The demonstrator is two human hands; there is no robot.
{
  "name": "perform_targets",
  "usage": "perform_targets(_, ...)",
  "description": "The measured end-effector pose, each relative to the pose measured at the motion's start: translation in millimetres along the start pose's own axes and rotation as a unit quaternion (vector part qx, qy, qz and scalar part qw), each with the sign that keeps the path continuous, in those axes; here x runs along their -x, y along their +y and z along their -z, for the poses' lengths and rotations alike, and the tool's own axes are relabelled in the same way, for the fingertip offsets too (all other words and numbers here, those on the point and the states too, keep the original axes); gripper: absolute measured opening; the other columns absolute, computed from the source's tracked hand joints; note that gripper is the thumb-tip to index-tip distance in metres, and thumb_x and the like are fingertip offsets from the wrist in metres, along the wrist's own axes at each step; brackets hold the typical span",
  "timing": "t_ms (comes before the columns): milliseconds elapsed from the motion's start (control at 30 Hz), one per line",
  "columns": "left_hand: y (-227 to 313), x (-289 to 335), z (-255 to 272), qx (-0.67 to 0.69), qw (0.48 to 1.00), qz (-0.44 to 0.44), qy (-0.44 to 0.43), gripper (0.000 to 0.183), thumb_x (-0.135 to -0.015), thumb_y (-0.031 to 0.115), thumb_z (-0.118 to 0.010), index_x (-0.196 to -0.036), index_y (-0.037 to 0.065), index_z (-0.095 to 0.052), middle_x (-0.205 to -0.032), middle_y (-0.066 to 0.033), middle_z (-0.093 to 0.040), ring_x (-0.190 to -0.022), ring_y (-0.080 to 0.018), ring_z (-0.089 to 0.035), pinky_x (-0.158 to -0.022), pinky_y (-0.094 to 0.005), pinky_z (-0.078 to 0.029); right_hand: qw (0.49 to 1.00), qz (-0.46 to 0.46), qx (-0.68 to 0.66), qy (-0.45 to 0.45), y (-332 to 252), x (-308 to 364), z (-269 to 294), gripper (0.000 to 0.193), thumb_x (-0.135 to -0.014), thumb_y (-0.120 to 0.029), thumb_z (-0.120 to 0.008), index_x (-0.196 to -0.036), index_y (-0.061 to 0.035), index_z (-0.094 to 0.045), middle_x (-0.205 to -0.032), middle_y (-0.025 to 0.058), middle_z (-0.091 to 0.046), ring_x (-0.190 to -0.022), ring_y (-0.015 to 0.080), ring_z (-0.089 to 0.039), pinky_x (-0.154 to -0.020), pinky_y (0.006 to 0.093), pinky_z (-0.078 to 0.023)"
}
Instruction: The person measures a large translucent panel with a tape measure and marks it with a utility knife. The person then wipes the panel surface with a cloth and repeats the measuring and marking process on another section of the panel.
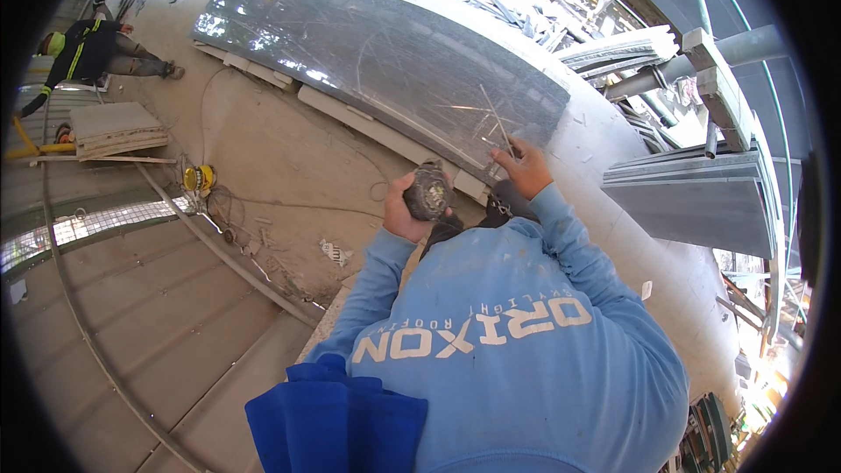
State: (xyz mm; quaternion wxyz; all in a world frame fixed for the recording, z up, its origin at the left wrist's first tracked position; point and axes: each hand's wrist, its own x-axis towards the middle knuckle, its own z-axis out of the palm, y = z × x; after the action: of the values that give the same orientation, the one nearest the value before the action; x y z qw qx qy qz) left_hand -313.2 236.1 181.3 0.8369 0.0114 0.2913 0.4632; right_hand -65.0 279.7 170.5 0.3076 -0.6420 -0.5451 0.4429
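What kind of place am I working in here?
Probably a stone-cutting workshop: a long, glossy grey stone-like slab lies ahead, flat grey slabs are stacked at right, and pale broken pieces lie heaped beyond.

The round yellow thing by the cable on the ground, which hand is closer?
Left. The left hand, holding a dark rounded object, is right of the round yellow thing; the right hand, with a thin stick, is farther right.
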Motion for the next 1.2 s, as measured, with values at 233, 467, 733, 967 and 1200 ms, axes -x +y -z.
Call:
perform_targets(233, -2, -4, 0, -0.016, 0.997, 0.074, 0.013, 0.046, -0.092, 0.040, -0.038, -0.119, 0.004, -0.048, -0.108, -0.0144, -0.059, -0.096, -0.0256, -0.059, -0.063, -0.0411, -0.053, 0.997, 0.029, 0.019, 0.067, -18, -21, 31, 0.046, -0.087, -0.025, -0.060, -0.116, 0.0095, -0.053, -0.081, 0.0095, -0.066, -0.071, 0.0118, -0.059, -0.066, 0.0247, -0.045)
perform_targets(467, 34, -49, -17, -0.274, 0.955, 0.112, -0.008, 0.043, -0.090, 0.032, -0.051, -0.122, 0.005, -0.045, -0.100, -0.0076, -0.059, -0.083, -0.0166, -0.061, -0.062, -0.0310, -0.052, 0.983, -0.071, -0.171, -0.003, -71, -60, 18, 0.034, -0.090, -0.017, -0.050, -0.115, 0.0064, -0.053, -0.080, 0.0055, -0.063, -0.047, 0.0057, -0.048, -0.041, 0.0206, -0.037)
perform_targets(733, 105, -184, -35, -0.480, 0.876, 0.036, -0.026, 0.046, -0.085, 0.030, -0.060, -0.116, -0.001, -0.049, -0.099, -0.0067, -0.057, -0.089, -0.0120, -0.054, -0.077, -0.0271, -0.046, 0.965, -0.064, -0.125, -0.223, -78, -215, -11, 0.026, -0.087, -0.017, -0.056, -0.101, 0.0046, -0.061, -0.065, 0.0078, -0.058, -0.053, 0.0107, -0.054, -0.051, 0.0282, -0.043)
perform_targets(967, 206, -327, -142, -0.662, 0.747, 0.067, 0.006, 0.054, -0.080, 0.033, -0.065, -0.117, -0.001, -0.046, -0.106, -0.0160, -0.055, -0.097, -0.0234, -0.054, -0.085, -0.0341, -0.043, 0.956, -0.090, -0.112, -0.256, -107, -372, 31, 0.025, -0.080, -0.021, -0.063, -0.086, 0.0027, -0.061, -0.071, 0.0138, -0.059, -0.065, 0.0158, -0.054, -0.063, 0.0327, -0.043)
perform_targets(1200, 240, -404, -251, -0.798, 0.590, -0.008, -0.124, 0.057, -0.075, 0.037, -0.066, -0.113, -0.002, -0.050, -0.106, -0.0204, -0.053, -0.098, -0.0354, -0.051, -0.087, -0.0423, -0.040, 0.968, -0.078, -0.129, -0.200, -149, -436, 122, 0.032, -0.076, -0.022, -0.070, -0.092, 0.0040, -0.060, -0.071, 0.0088, -0.060, -0.066, 0.0132, -0.053, -0.061, 0.0296, -0.042)
